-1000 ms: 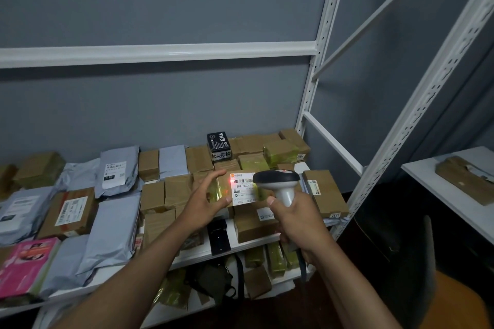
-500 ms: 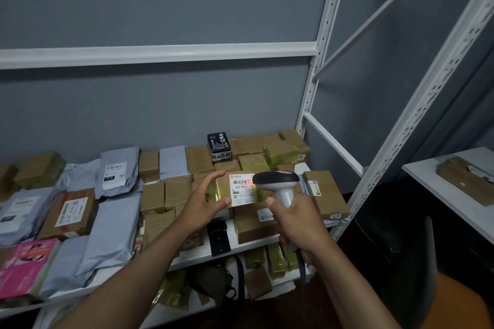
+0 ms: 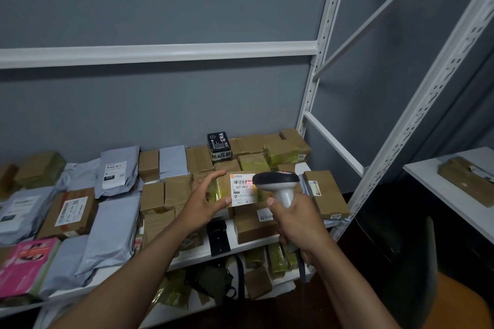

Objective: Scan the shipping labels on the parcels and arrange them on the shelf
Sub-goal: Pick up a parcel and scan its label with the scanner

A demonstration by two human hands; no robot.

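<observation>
My left hand [image 3: 204,201] holds a small parcel [image 3: 223,189] wrapped in yellowish tape, thumb under it and fingers over its top. Its white shipping label [image 3: 242,191] faces me, and a red scan line glows on the barcode. My right hand [image 3: 296,223] grips the handle of a grey barcode scanner [image 3: 278,184], whose head sits just right of the label and hides the label's right edge. Both are above the white shelf [image 3: 197,255], which is packed with brown boxes and grey mailer bags.
A black box [image 3: 219,145] stands at the back of the shelf. A pink package [image 3: 25,264] lies at the front left. A black device [image 3: 218,237] lies on the shelf edge. More parcels fill the lower shelf [image 3: 256,279]. A white table [image 3: 451,195] with a brown parcel stands right.
The red scan light was on the parcel's left side, went off, and now glows on the barcode. My left fingers have spread wider over the parcel's top.
</observation>
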